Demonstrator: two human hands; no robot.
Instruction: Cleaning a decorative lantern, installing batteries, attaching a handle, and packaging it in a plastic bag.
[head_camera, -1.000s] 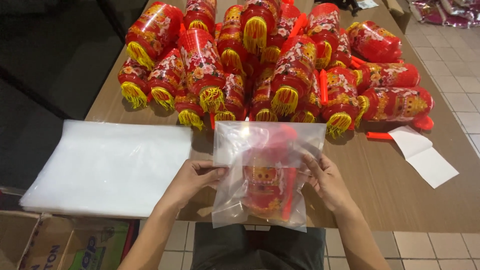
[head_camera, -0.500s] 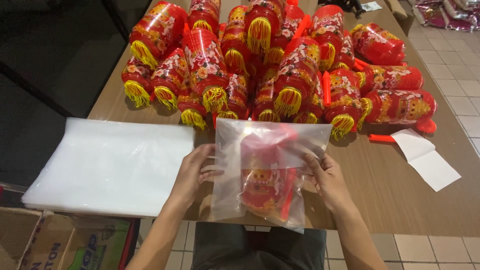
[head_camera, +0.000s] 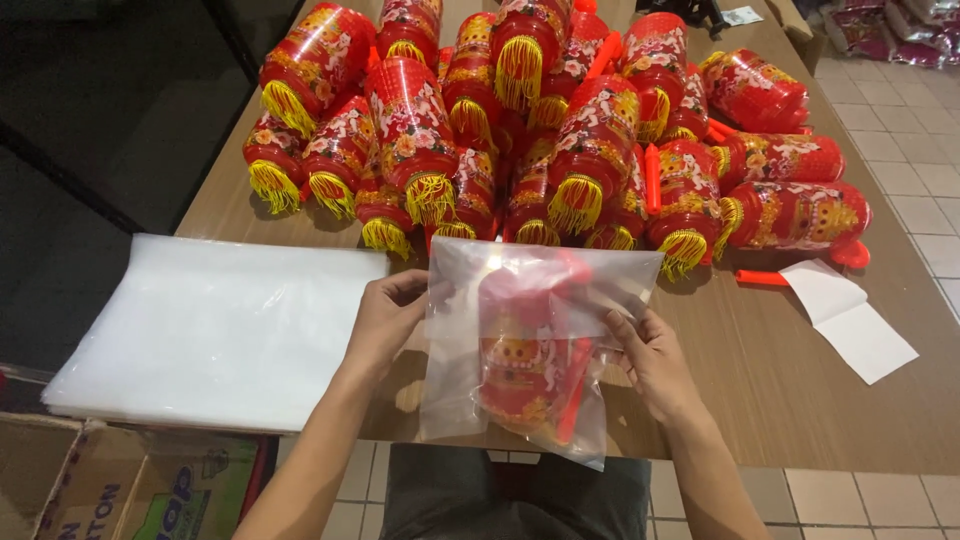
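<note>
1. A clear plastic bag (head_camera: 530, 350) sits at the near edge of the brown surface (head_camera: 800, 380), its lower end hanging past the edge toward the person.
2. Inside the bag is a red lantern (head_camera: 520, 365) with gold print, and a red-orange stick (head_camera: 572, 395) lies along its right side; both are blurred by the film.
3. The left hand (head_camera: 385, 320) holds the bag's left edge near the top, its grip pinching the film between thumb and fingers.
4. The right hand (head_camera: 655, 360) holds the bag's right side, thumb on top of the film and fingers under it, its grip closed on the plastic.
5. The bag's top part is folded over as a flap across the lantern.
6. Left of the bag, touching the left hand's side, lies a flat stack of clear bags (head_camera: 210, 330), reaching the near left edge of the surface.
7. On the far side, just beyond the bag, a heap of red lanterns (head_camera: 540, 130) with yellow tassels lies unbagged, on their sides.
8. To the right, a loose orange stick (head_camera: 765, 279) rests next to a white paper sheet (head_camera: 850, 320).
9. Near left, below the surface, stands a cardboard box (head_camera: 120, 490); what it holds cannot be made out.
</note>
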